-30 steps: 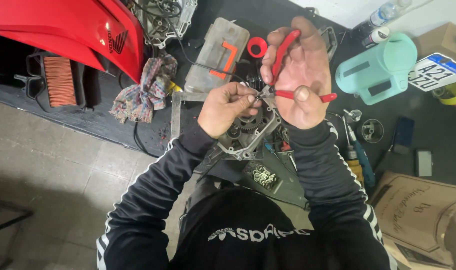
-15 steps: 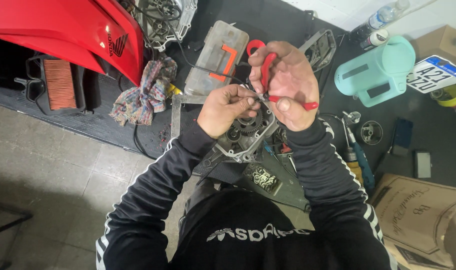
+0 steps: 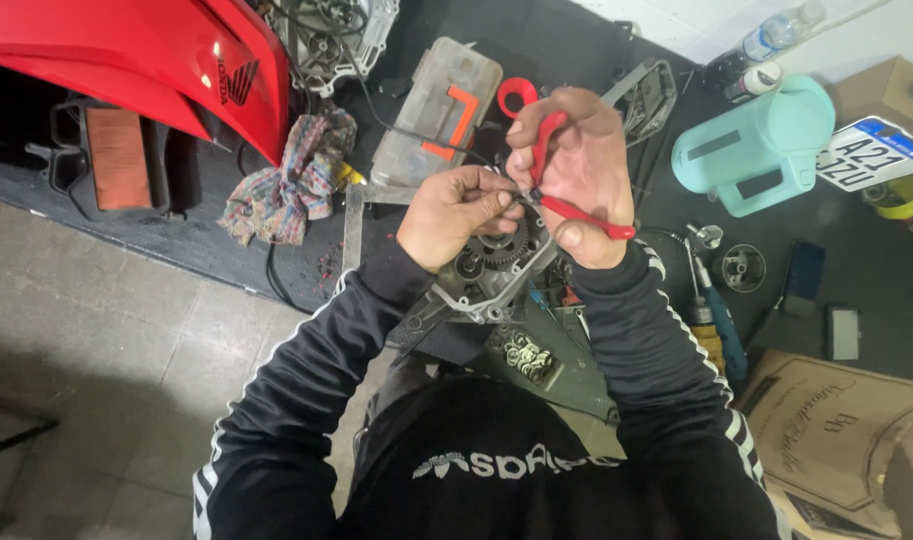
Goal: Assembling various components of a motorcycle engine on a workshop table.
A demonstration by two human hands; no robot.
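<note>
A grey metal engine casing with exposed gears rests in front of me on a dark mat. My right hand grips red-handled pliers, whose tips point down at the top of the casing. My left hand lies on the casing's left side, fingers pinched together right at the plier tips. What the fingertips pinch is hidden. A small pile of metal washers lies just below the casing.
A red motorcycle fairing fills the top left, a checked rag beside it. A grey plastic case lies behind my hands. A mint green jug, a number plate, screwdrivers and cardboard boxes sit to the right.
My right hand with the pliers has shifted left and slightly down, closer to my left hand. The pliers' handles have swung to a flatter angle. The left hand stays on the casing.
</note>
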